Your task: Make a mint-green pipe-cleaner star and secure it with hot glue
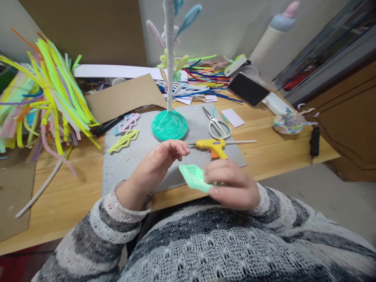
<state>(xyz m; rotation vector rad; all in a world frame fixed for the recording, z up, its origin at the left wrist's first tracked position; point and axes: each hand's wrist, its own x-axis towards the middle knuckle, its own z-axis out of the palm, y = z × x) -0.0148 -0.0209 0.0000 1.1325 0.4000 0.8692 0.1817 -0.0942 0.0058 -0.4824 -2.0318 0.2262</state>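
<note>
My right hand pinches a mint-green pipe-cleaner piece, bent into a flat layered shape, above the front edge of the grey mat. To its left, my left hand hovers over the mat with loosely bent fingers and nothing visible in them. Beyond the hands stands a white wrapped stem on a round green coiled base, with pastel loops fixed along it. A yellow glue gun lies near my right hand, and scissors lie behind it. Folded purple and yellow-green pipe-cleaner shapes rest at left.
A large bundle of pipe cleaners spreads over the left side. Cardboard and loose coloured pipe cleaners lie at the back. A phone, a fluffy pastel piece and a black-handled tool are at right.
</note>
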